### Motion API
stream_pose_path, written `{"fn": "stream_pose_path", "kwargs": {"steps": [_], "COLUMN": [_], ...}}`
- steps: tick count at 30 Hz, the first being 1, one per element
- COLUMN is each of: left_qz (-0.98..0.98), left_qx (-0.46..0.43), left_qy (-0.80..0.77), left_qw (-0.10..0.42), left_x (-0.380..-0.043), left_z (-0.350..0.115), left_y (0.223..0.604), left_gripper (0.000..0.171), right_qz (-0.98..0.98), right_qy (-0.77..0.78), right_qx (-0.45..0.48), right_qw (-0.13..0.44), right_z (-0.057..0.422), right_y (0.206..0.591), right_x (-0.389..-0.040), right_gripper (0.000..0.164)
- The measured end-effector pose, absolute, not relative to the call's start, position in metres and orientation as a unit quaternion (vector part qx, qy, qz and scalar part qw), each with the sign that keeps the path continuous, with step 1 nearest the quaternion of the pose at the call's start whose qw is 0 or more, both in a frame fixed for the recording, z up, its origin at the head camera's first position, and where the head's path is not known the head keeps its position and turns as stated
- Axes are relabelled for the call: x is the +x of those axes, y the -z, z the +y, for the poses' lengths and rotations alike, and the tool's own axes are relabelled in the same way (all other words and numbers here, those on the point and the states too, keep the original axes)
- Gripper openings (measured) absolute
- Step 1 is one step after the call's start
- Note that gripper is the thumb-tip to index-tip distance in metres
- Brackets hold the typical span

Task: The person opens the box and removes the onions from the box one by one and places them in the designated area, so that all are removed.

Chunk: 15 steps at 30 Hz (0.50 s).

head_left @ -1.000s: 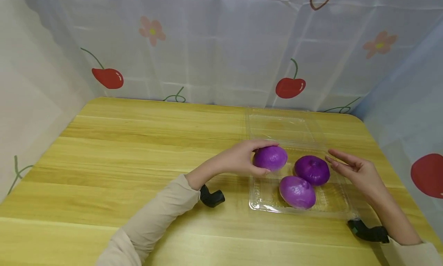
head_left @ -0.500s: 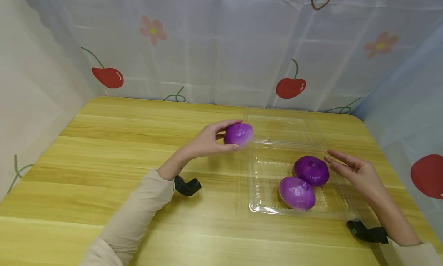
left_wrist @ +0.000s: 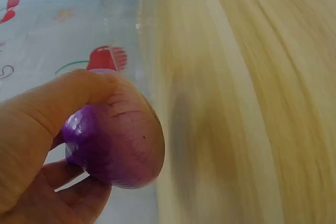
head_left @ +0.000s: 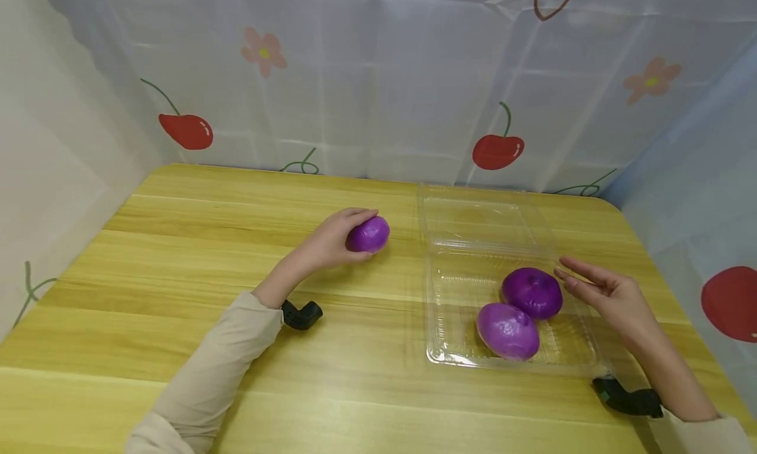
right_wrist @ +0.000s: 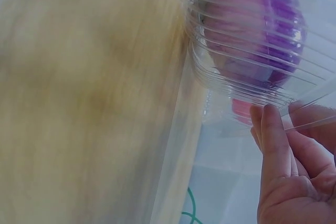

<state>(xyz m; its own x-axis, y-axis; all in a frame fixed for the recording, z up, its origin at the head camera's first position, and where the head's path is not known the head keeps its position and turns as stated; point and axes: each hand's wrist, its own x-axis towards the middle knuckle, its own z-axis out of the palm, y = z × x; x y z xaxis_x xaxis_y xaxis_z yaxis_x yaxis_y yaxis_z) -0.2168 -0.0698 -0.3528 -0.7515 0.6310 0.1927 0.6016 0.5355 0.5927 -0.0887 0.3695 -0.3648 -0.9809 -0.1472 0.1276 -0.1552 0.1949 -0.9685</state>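
My left hand [head_left: 332, 240] grips a purple onion [head_left: 370, 234] left of the clear plastic container [head_left: 436, 322], its thumb and fingers on either side of the onion. In the left wrist view the onion [left_wrist: 123, 140] shows purple at one end and paler pink at the other, with a shadow on the wood beside it. Two more purple onions lie together inside the container, a darker one [head_left: 532, 293] behind a lighter one [head_left: 507, 332]. At the container's right side, my right hand [head_left: 609, 296] pinches the rim; the right wrist view shows fingertips [right_wrist: 270, 116] against the ribbed plastic.
The container's hinged lid [head_left: 473, 214] lies folded back toward the rear of the wooden table [head_left: 207, 276]. A white curtain [head_left: 367, 79] printed with cherries and flowers stands behind the table and along its sides. Black curved pieces [head_left: 301, 315] sit at both wrists.
My left hand has carried its onion up out of the container and leftward over the bare wood, then a little lower. My right hand stays at the rim.
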Motion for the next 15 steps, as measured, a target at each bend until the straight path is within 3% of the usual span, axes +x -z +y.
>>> {"fn": "stream_pose_path", "kwargs": {"steps": [15], "left_qz": [0.862], "left_qx": [0.388], "left_qy": [-0.325], "left_qw": [0.036], "left_x": [-0.225], "left_z": [-0.078], "left_y": [0.366], "left_gripper": [0.071], "right_qz": [-0.772], "right_qy": [-0.627], "right_qx": [0.101], "right_qw": [0.004], "right_z": [0.37], "right_y": [0.365], "right_x": [-0.089], "right_gripper": [0.039]}}
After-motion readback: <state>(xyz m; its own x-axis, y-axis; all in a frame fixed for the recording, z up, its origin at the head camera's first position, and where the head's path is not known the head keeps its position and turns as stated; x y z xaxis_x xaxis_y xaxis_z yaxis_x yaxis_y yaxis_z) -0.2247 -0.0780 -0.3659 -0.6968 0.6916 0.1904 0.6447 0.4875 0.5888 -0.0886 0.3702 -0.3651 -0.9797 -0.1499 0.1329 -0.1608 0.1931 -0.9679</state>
